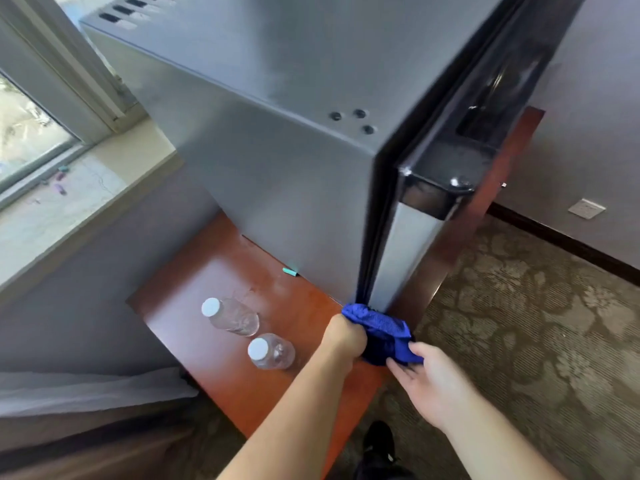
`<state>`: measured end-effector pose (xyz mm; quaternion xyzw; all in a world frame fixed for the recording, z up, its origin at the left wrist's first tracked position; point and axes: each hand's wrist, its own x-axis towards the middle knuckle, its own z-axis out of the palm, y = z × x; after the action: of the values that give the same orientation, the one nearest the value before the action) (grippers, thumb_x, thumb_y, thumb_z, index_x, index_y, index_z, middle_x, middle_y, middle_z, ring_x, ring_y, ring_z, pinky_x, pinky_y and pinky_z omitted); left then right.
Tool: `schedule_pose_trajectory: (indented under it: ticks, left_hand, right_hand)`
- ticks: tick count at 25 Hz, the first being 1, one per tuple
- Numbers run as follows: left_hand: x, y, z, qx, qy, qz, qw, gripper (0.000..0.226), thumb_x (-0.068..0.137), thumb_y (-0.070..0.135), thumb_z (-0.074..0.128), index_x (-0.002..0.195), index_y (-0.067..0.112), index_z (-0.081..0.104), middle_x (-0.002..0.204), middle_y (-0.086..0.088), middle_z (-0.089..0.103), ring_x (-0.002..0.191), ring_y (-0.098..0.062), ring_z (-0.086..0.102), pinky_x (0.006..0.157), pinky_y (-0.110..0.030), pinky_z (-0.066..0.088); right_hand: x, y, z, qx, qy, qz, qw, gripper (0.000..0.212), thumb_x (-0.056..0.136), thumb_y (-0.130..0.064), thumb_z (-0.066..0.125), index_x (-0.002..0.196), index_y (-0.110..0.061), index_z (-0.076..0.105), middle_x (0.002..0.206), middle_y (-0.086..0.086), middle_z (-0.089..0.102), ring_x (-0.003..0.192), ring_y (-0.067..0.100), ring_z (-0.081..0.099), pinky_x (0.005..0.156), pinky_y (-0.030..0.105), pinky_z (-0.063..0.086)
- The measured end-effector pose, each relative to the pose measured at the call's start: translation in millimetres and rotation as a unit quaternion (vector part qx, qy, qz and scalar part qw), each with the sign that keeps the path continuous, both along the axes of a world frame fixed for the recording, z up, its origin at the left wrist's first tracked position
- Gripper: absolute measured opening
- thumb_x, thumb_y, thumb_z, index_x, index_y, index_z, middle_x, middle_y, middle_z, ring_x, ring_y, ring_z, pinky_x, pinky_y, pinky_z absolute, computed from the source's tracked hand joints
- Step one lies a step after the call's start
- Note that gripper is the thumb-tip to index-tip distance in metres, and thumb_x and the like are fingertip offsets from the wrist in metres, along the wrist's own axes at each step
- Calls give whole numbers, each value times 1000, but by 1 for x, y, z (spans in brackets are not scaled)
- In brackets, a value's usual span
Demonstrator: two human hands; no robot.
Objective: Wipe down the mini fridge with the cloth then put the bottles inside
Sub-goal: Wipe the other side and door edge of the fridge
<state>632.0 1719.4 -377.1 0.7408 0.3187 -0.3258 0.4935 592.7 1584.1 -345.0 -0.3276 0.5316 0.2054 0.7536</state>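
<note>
The mini fridge (pixel 277 133) is cut off by the frame's top edge and its door front is turned away and blurred; the left hand (pixel 344 337) grips the one blue cloth (pixel 381 329), fingers buried in it, at the fridge's lowest front corner; the right hand (pixel 426 382) pinches the cloth's trailing end; two capped clear bottles (pixel 235 317) (pixel 273 351) stand on the counter (pixel 214 271), left of the left hand.

Single view: head-worn, wide-angle. Position: above mini fridge (pixel 263 140), off its door corner. Facing: forward and steeply down. Range: close; fridge top and side fill upper frame, table (pixel 214 258) beneath fridge, carpet (pixel 519 323) right of fridge.
</note>
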Motion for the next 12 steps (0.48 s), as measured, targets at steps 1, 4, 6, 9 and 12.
schedule_pose_trajectory:
  ticks: [1,4,6,9,12]
  left_hand:
    - [-3,-10,-3,-9,30,-24,999,34,102,5,51,133,-5,60,136,-21,63,122,-33,61,102,-34,45]
    - [-24,-30,-16,-116,9,126,985,45,79,-6,43,114,1,70,113,-25,73,102,-35,72,92,-48,58]
    - [-30,-30,-26,-123,-34,184,975,45,77,-10,37,99,7,72,103,-20,77,98,-38,75,89,-58,59]
    - [-32,-23,-16,-142,-52,216,965,43,88,-18,39,101,8,71,103,-21,77,96,-39,74,90,-57,59]
    - [-28,-3,-20,-139,-49,265,953,37,90,-17,44,96,7,71,99,-25,74,89,-38,71,86,-56,56]
  right_hand:
    - [-3,-9,-1,4,-8,17,1000,28,105,-3,44,129,6,55,129,27,60,97,30,63,97,38,47]
    - [-7,-31,-2,-10,-6,30,999,31,105,-5,47,134,2,53,134,28,56,99,32,63,96,40,47]
    - [-2,-35,-3,-13,-5,46,999,32,104,-7,49,135,0,51,132,28,54,103,35,63,95,42,48]
    - [2,-26,-4,-15,-1,87,996,30,104,-6,50,134,-2,52,113,22,60,107,37,61,98,42,49]
    - [5,-4,-1,3,-12,98,995,27,105,-4,49,131,-3,54,113,21,63,104,36,63,98,41,48]
